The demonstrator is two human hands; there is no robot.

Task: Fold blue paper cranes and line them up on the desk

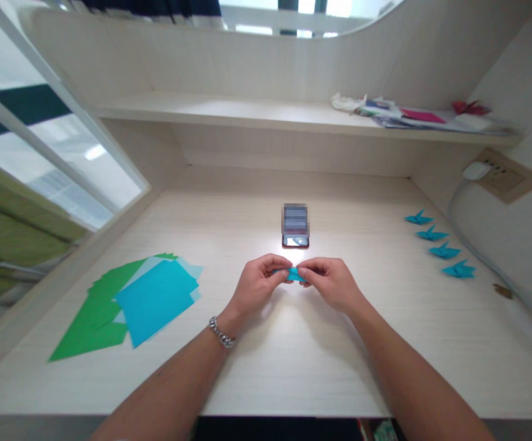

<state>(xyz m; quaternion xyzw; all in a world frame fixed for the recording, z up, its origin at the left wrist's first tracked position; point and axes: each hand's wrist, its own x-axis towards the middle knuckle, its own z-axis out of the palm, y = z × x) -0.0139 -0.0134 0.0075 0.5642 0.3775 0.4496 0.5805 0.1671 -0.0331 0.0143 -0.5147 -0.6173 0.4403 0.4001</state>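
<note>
A small piece of folded blue paper (295, 274) is pinched between my two hands, above the middle of the desk. My left hand (261, 282) grips its left end with thumb and fingers. On the other end, my right hand (330, 280) has its thumb and fingertips closed. The fingers cover much of the paper, so its full shape is hidden. Just beyond my hands lies a phone (295, 226) with its screen lit.
Blue paper sheets (158, 300) overlap green sheets (95, 312) on the left. Several blue origami cranes (444, 251) form a row at the right, beside a white cable (453, 226) running from a wall socket (507, 177). A shelf (247, 113) with papers spans the back.
</note>
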